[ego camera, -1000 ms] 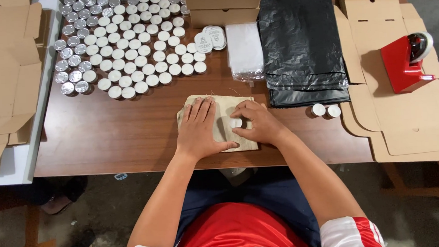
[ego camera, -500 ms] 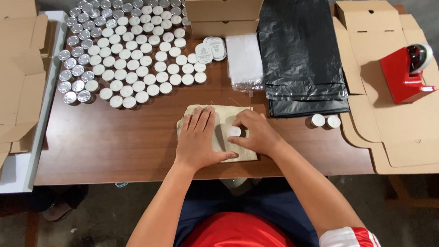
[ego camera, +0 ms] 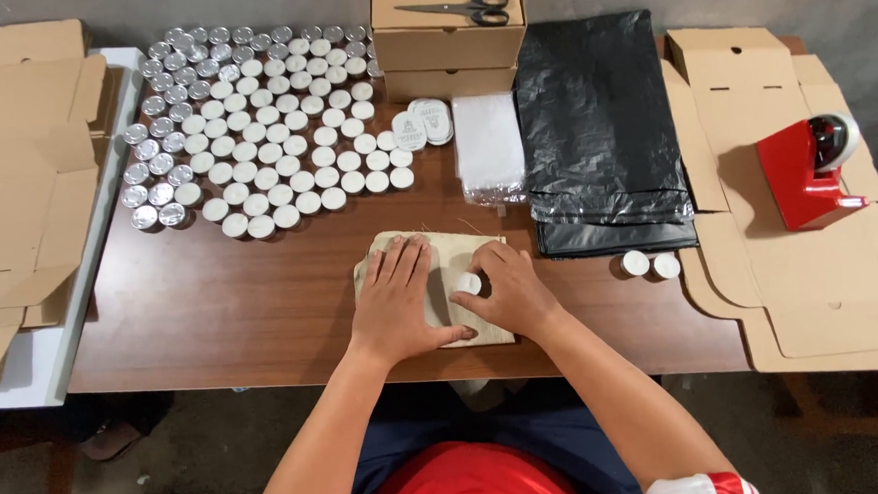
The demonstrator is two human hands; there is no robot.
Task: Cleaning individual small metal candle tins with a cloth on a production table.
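A: Where's the cloth pouch [ego camera: 441, 277]?

B: Flat on the desk [ego camera: 262, 306], at its near edge. The left hand [ego camera: 394, 304] lies spread and flat on the pouch, pinning it, gripping nothing. The right hand [ego camera: 506, 292] rests on the pouch's right side, fingers curled around a small white candle [ego camera: 470, 282].

A: What could go wrong?

B: My guess: the candle could slip from those fingertips and roll away from the pouch, or the pouch could bunch up if the flat hand shifts.

A: What's around the pouch?

B: Behind it to the left, a crowd of small tin candles [ego camera: 252, 126]. Behind it to the right, a black plastic bag [ego camera: 604, 138]. Two loose candles [ego camera: 650, 264] sit just right of it. Flat cardboard [ego camera: 822, 287] lies further right, with a red tape dispenser [ego camera: 806, 173] on top. Nothing blocks the hands.
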